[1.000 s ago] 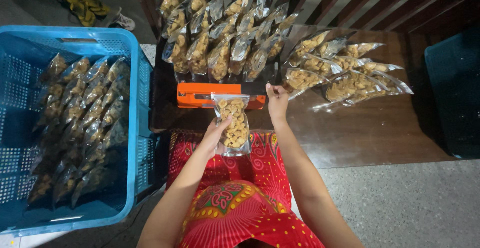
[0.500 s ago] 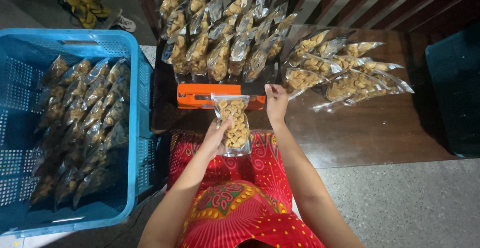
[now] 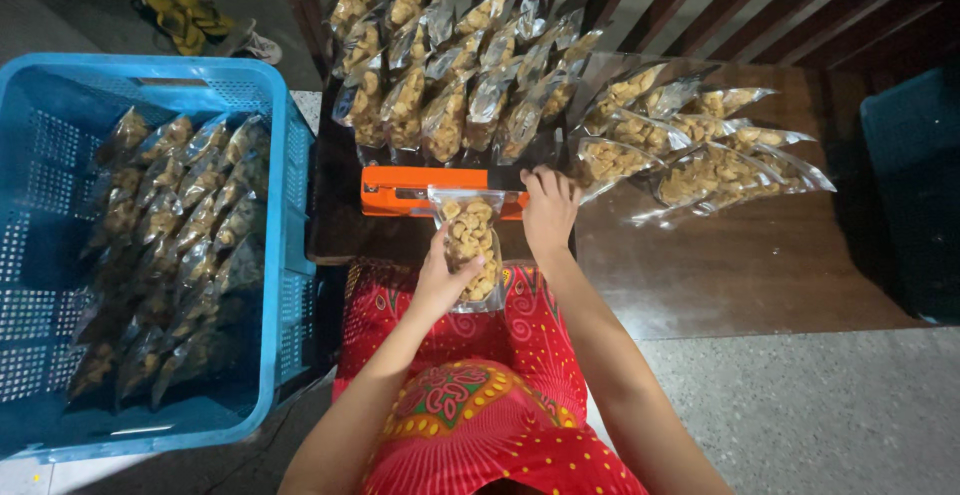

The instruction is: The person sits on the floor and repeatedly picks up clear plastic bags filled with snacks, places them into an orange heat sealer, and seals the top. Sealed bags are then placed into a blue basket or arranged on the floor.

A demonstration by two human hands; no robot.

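Note:
A clear plastic bag of pale yellow snacks [image 3: 472, 245] hangs with its top edge in the orange heat sealer [image 3: 400, 191] on the dark wooden table [image 3: 740, 265]. My left hand [image 3: 437, 275] grips the bag from its left side. Over the sealer's right end, my right hand [image 3: 548, 211] presses down on the bar, fingers together. Below both arms my lap in a red patterned garment is visible.
A blue plastic crate [image 3: 290, 205] at the left holds several rows of filled bags. Several more bags stand behind the sealer [image 3: 450, 75] and lie to its right [image 3: 700, 155]. A dark teal bin [image 3: 915, 185] sits at the far right, sandals [image 3: 185, 17] on the floor at top left.

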